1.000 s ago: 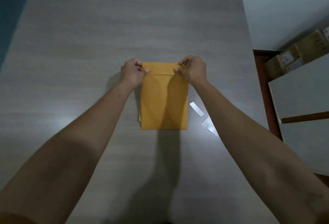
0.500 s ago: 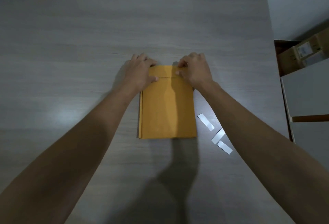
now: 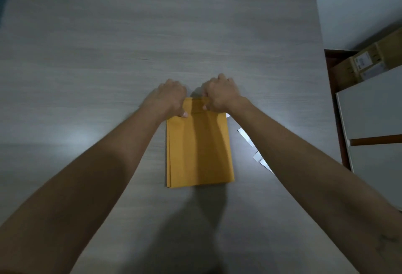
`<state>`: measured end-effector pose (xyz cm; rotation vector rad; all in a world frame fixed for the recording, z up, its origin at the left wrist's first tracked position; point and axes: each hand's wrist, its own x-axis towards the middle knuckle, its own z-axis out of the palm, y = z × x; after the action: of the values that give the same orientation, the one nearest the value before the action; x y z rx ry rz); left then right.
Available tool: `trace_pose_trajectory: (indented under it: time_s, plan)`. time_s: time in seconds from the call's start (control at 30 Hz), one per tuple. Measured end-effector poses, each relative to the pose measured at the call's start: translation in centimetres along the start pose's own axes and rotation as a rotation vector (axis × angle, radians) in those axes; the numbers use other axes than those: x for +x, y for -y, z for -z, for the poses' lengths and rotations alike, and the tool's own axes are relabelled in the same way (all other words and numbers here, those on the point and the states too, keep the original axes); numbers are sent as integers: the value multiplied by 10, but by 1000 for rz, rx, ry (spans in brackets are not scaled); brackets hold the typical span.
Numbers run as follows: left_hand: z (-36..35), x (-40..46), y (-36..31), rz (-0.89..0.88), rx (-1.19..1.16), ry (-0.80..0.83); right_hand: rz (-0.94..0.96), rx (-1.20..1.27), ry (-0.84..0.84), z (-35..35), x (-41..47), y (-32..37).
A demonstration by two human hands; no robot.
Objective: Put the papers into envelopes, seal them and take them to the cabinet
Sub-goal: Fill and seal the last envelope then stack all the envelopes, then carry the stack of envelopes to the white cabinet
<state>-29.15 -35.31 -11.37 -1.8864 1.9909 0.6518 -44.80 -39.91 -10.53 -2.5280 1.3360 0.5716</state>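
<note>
Change since earlier frames: both hands had drawn closer together along the flap, which by then lay folded flat over the envelope's far end.
Envelope stack [image 3: 199, 149]: mustard-yellow paper, rectangular, matte; lay flat near the middle of the tabletop, long side running away from the viewer; edges of further envelopes showed stepped along the left side and near corner.
Flap [image 3: 196, 106]: narrow band folded down at the far end, its straight lower edge visible between the two hands.
Left hand [image 3: 171, 97]: rested on the far left corner of the stack, fingers curled down over the far edge, thumb tip pressed on the flap; gripped the envelope's end.
Right hand [image 3: 219, 94]: sat on the far right corner, knuckles raised, fingers curled, thumb pinching the flap against the envelope.
Paper strips [image 3: 245, 137]: small white slips, thin and oblong, scattered just right of the stack, partly hidden by the right forearm.
Tabletop [image 3: 108, 56]: grey, faint wood-grain streaks, dull sheen with a pale light patch at left.
Cardboard boxes [image 3: 365, 62]: brown, with white labels, on the floor beyond the tabletop's right edge.
White panels [image 3: 374, 110]: flat, smooth, with a brown wooden edge between them, at far right.
</note>
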Motion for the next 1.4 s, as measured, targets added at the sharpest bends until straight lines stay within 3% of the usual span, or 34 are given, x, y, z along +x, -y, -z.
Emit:
trace_pose_trajectory:
  time_s: [0.2, 0.53, 0.7, 0.83, 0.9, 0.97, 1.07, 1.2, 1.27, 1.4]
  plan:
    - [-36, -59, -10, 25, -136, 48, 40, 5, 40, -27, -51, 29]
    - [-75, -147, -1, 133, -516, 12, 9, 290, -212, -74, -137, 35]
    - [-82, -170, 11, 165, -589, -2, 67, 179, -154, -100, -162, 18]
    - [-82, -185, 13, 144, -622, -31, -15, 127, -143, -106, -173, 8]
    - [-79, -189, 10, 118, -605, -36, -82, 296, -273, -103, -179, 16]
    - [-75, -192, 5, 79, -607, -44, -172, 646, -368, -94, -190, 33]
    - [-71, -196, -7, 27, -615, -42, -262, 1214, -165, -78, -206, 57]
    - [-69, -199, -18, 7, -649, -65, -258, 1408, -83, -83, -216, 68]
    - [-70, -205, -22, 38, -792, -125, -276, 1537, -105, -87, -222, 67]
    - [-90, -223, -33, 165, -1361, -194, -289, 1674, -168, -89, -236, 64]
